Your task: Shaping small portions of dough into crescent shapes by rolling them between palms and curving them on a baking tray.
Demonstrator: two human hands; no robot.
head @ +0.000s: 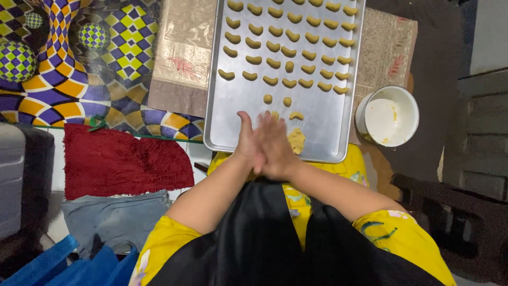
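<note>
My left hand [246, 139] and my right hand [275, 145] are pressed palm to palm over the near edge of a metal baking tray [233, 114]. What lies between the palms is hidden. Several rows of small crescent-shaped yellow dough pieces [288, 52] fill the far part of the tray. A few small dough balls [287, 101] and a crescent [296, 115] lie nearer, and a lump of yellow dough [296, 140] sits just right of my right hand.
A white bowl [387, 117] stands to the right of the tray. A beige patterned cloth [182, 58] lies under the tray. A red rug [121, 159] and a chequered colourful mat [79, 63] lie to the left, blue crates [63, 262] at bottom left, dark furniture [471, 159] at right.
</note>
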